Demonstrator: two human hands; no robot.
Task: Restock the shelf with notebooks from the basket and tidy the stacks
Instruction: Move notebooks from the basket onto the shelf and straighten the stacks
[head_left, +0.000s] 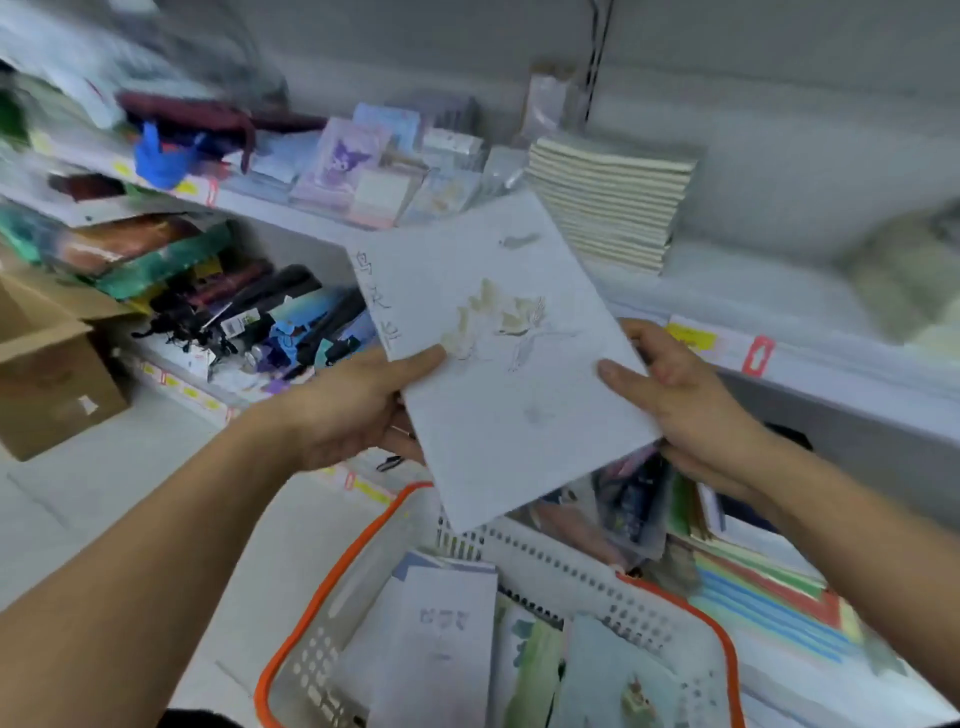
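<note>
Grip: both my hands on one pale notebook (511, 358). Left hand (358, 410) pinches the left edge, thumb on the cover, fingers curled beneath. Right hand (685, 400) clamps the right edge the same way, thumb on top. Cover faces me, tilted, with a faint bird drawing and a column of characters down one side.

Position: notebook held in the air, above the white basket (587, 566) with the orange rim, and in front of the shelf (831, 364). More notebooks lie in the basket (441, 639). A stack of cream-edged notebooks (608, 202) sits on the shelf, beyond and slightly right of the one I hold.

Step, as I judge it: transfer from basket to shelf, mid-carry; much left to restock.

Next move calls for: levelling the notebook, lining its edges up with a matching stack, then setting it down flat. Frame blurred; which stack matches, I cannot tell.
</note>
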